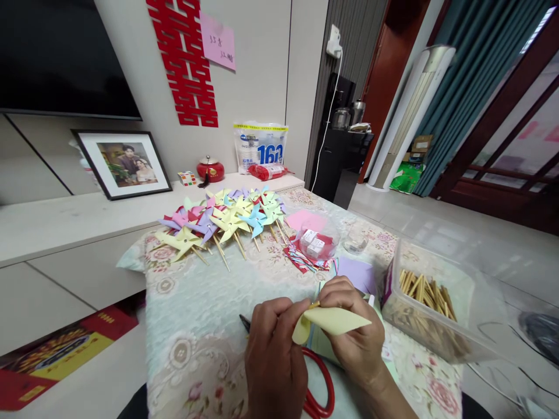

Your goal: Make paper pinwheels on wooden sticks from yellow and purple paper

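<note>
Yellow folded paper (pixel 334 320) is pinched between the fingertips of the left hand (pixel 273 349) and right hand (pixel 353 331), just above the floral tablecloth (pixel 196 314). Red-handled scissors (pixel 321 387) are seen beneath both hands.

**A:** ok quick tally of the desk: two bare hands, the left hand (pixel 273 349) and the right hand (pixel 356 331), with one pale yellow folded paper sheet (pixel 334 320) between them. One pair of red-handled scissors (pixel 321 387), one clear plastic tub of wooden sticks (pixel 430 308).

**B:** and the finished colourful paper pinwheels on sticks (pixel 227 221)? I get a dozen-ish, they overlap too much for a real number.

**A:** same here. Sticks in the tub, too many to count. Also one round clear container of small white boxes (pixel 317 240), one lilac paper square (pixel 356 272), one pink paper sheet (pixel 305 220).
</note>
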A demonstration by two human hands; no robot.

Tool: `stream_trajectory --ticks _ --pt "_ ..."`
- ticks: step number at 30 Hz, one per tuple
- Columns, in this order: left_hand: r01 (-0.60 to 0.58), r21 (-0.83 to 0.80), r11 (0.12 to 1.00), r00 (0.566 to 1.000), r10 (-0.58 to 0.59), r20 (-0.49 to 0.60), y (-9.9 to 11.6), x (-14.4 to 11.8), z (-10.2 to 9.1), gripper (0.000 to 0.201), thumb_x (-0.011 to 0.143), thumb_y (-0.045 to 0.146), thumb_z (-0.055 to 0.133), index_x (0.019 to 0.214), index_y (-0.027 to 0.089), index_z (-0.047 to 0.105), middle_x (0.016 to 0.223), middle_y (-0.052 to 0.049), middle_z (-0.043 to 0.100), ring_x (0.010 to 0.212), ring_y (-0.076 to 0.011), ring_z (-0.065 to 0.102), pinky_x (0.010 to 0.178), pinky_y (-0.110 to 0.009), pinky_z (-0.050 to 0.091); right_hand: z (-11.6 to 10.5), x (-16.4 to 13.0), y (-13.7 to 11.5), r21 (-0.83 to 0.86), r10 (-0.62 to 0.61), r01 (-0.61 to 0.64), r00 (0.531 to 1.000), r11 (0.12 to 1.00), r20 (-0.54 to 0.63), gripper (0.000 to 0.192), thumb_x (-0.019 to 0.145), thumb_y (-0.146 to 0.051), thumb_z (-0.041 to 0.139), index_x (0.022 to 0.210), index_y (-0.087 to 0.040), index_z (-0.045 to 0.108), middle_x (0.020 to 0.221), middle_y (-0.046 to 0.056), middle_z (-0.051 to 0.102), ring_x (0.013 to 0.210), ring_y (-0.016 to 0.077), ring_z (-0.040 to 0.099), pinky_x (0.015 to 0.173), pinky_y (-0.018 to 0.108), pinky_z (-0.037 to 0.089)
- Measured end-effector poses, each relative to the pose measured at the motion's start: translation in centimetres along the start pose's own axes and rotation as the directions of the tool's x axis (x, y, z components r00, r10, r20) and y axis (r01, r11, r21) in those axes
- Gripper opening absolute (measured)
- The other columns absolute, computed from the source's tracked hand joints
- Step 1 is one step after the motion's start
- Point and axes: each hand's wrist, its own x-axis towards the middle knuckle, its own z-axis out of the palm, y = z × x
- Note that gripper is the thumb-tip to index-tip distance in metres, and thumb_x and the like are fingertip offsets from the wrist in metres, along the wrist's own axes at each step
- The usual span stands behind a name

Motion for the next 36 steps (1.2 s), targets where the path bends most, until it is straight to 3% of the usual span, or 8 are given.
stream_trajectory --ticks 4,10,18,24,36 --pt "0.040 -0.026 0.999 0.997 -0.042 -0.058 0.3 -0.3 0.5 0.048 0.079 0.001 0.041 0.113 0.023 0.066 0.100 -0.005 0.060 0.094 -0.0201 0.058 0.082 -0.030 0.048 0.0 0.0 0.1 0.003 0.027 -0.027 0.999 1.000 -0.047 0.024 0.082 -0.002 0.063 0.094 -0.022 0.058 0.084 0.002 0.062 0.079 0.0186 0.057 0.072 0.036 0.046" --pt "0.046 -0.052 0.998 0.995 -0.050 -0.083 0.4 -0.4 0.8 0.047 0.082 0.002 0.042 0.115 0.026 0.067 0.099 -0.004 0.060 0.092 -0.0198 0.058 0.078 -0.030 0.047 0.1 0.0 0.0 -0.009 0.062 -0.062 0.998 0.998 -0.008 0.018 0.083 -0.008 0.066 0.090 -0.023 0.057 0.085 0.002 0.062 0.078 0.0181 0.058 0.071 0.033 0.045" --pt "0.048 -0.107 0.993 0.997 -0.054 -0.056 0.4 -0.3 0.5 0.048 0.081 0.002 0.042 0.115 0.026 0.066 0.101 -0.004 0.059 0.094 -0.0194 0.058 0.078 -0.029 0.049 0.0 0.4 -0.5 0.063 0.076 -0.076 0.997 0.995 -0.010 0.011 0.087 -0.012 0.065 0.085 -0.022 0.061 0.080 0.002 0.062 0.075 0.0176 0.058 0.067 0.032 0.045" --pt "0.018 -0.134 0.991 1.000 -0.015 0.022 0.2 0.1 0.0 0.047 0.080 0.001 0.045 0.117 0.025 0.064 0.102 -0.004 0.058 0.094 -0.0167 0.061 0.077 -0.026 0.052 0.0 0.7 -0.7 0.080 0.044 -0.042 0.999 0.996 -0.025 0.013 0.088 -0.013 0.066 0.080 -0.021 0.061 0.075 0.002 0.062 0.072 0.0175 0.057 0.068 0.034 0.046" --pt "0.175 -0.277 0.945 0.978 -0.198 -0.059 -0.2 1.0 0.4 0.029 0.090 0.009 0.049 0.102 0.024 0.070 0.093 -0.002 0.066 0.087 -0.0159 0.065 0.074 -0.026 0.052 -0.1 0.5 -0.6 0.101 0.021 -0.030 0.996 0.994 0.085 0.014 0.084 -0.007 0.062 0.080 -0.020 0.060 0.076 0.003 0.064 0.070 0.0178 0.058 0.068 0.036 0.045"
